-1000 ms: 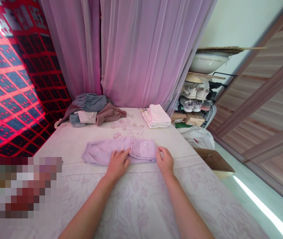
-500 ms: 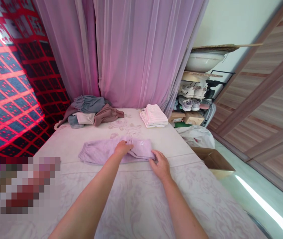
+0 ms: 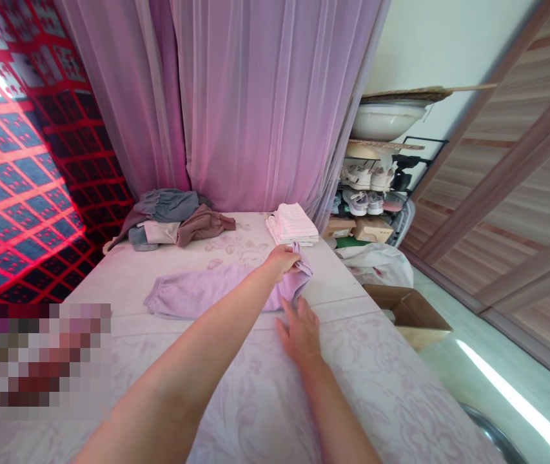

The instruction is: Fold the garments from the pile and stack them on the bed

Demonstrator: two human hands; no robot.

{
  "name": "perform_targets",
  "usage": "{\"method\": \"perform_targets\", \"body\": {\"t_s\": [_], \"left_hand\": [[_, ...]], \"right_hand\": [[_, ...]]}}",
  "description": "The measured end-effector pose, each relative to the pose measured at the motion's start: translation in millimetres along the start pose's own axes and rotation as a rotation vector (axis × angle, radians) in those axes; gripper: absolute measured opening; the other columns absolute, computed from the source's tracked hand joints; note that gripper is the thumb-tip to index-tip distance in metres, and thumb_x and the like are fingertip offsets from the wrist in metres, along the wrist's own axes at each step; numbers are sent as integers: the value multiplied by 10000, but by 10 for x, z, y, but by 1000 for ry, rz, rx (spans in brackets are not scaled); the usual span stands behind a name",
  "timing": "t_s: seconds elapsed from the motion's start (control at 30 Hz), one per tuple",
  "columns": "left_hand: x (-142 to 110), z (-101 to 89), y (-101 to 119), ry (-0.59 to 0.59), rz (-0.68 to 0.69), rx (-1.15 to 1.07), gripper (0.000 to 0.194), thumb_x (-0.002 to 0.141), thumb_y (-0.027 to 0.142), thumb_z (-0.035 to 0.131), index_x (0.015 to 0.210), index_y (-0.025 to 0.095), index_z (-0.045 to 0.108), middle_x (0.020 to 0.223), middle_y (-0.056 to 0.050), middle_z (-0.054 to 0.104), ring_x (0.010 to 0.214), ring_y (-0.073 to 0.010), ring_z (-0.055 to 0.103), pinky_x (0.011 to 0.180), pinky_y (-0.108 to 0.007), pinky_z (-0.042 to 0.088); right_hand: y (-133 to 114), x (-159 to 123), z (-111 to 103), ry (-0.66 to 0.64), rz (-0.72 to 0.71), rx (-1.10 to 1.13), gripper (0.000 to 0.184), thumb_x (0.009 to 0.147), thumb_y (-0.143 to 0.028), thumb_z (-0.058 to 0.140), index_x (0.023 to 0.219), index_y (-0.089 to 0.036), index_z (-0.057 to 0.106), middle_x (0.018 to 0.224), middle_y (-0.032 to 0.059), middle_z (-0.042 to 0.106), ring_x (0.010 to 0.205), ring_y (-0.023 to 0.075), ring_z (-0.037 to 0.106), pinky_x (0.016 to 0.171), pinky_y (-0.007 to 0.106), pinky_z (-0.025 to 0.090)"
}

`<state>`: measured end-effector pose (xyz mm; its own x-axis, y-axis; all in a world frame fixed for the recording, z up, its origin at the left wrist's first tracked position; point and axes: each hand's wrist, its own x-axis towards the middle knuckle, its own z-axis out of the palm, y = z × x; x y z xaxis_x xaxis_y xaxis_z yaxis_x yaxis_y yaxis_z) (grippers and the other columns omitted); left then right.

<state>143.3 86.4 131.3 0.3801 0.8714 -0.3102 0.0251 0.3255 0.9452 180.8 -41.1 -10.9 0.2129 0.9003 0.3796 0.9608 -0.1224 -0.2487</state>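
Lilac striped pants (image 3: 192, 290) lie folded lengthwise across the bed, the gathered cuff end to the left. My left hand (image 3: 283, 259) pinches the far corner of their right end and holds it raised off the sheet. Below that raised end, my right hand (image 3: 302, 332) rests with fingers apart, its fingertips at the near edge of the cloth. My left forearm crosses in front of the middle of the pants and hides part of them.
Behind the pants on the right is a stack of folded pink-and-white cloth (image 3: 292, 224). A heap of grey and brown clothes (image 3: 168, 209) lies at the back left. Beyond the right bed edge stand an open cardboard box (image 3: 420, 309) and a shoe rack (image 3: 381, 145).
My left hand has moved right from the middle of the pants to their right end and lifted the corner. My right hand has shifted slightly left and nearer to me.
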Motion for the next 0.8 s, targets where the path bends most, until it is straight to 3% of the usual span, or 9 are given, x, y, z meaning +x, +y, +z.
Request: {"method": "perform_targets", "body": {"t_s": [0.17, 0.37, 0.5, 0.63, 0.73, 0.8], "left_hand": [[86, 185, -120, -7, 14, 60, 148, 695, 35, 642, 766, 151, 582, 575, 37, 575, 562, -87, 604, 629, -212, 543], [190, 151, -127, 6, 37, 144, 193, 726, 6, 573, 856, 150, 581, 575, 48, 563, 539, -76, 579, 608, -205, 532], [228, 126, -107, -24, 43, 180, 170, 755, 15, 542, 852, 147, 585, 569, 49, 553, 543, -75, 580, 614, -204, 531], [266, 134, -66, -67, 50, 231, 163, 739, 27, 569, 839, 149, 609, 575, 45, 557, 563, -80, 589, 622, -199, 528], [277, 131, -55, -91, 43, 279, 207, 715, 25, 593, 885, 134, 632, 582, 35, 565, 560, -89, 586, 615, -212, 526], [275, 129, -58, -89, 42, 309, 328, 701, 20, 599, 1010, 126, 626, 608, 28, 576, 557, -97, 582, 608, -230, 526]], "right_hand": [[-131, 53, -21, -192, 206, -158, 564, 867, -526, 478, 1389, -313, 452, 1421, 174, 417, 1315, 374, 328, 1029, 547, 207], [-36, 84, -3, -232, 284, -138, 593, 892, -527, 424, 1412, -243, 421, 1458, 198, 362, 1362, 354, 251, 1040, 572, 154], [-8, 87, -44, -118, 215, -69, 518, 886, -467, 461, 1330, -206, 517, 1374, 210, 454, 1262, 364, 379, 990, 564, 254], [38, 62, -170, 62, 123, 42, 350, 906, -380, 431, 1124, -202, 638, 1049, 146, 630, 946, 269, 547, 849, 413, 392], [-25, 34, -242, 55, 19, 107, 286, 911, -273, 394, 967, -208, 668, 850, 88, 635, 814, 216, 552, 797, 351, 418], [-157, 58, -240, 0, -93, 138, 280, 894, -205, 399, 1003, -193, 656, 932, 90, 641, 881, 209, 555, 844, 336, 421]]}}
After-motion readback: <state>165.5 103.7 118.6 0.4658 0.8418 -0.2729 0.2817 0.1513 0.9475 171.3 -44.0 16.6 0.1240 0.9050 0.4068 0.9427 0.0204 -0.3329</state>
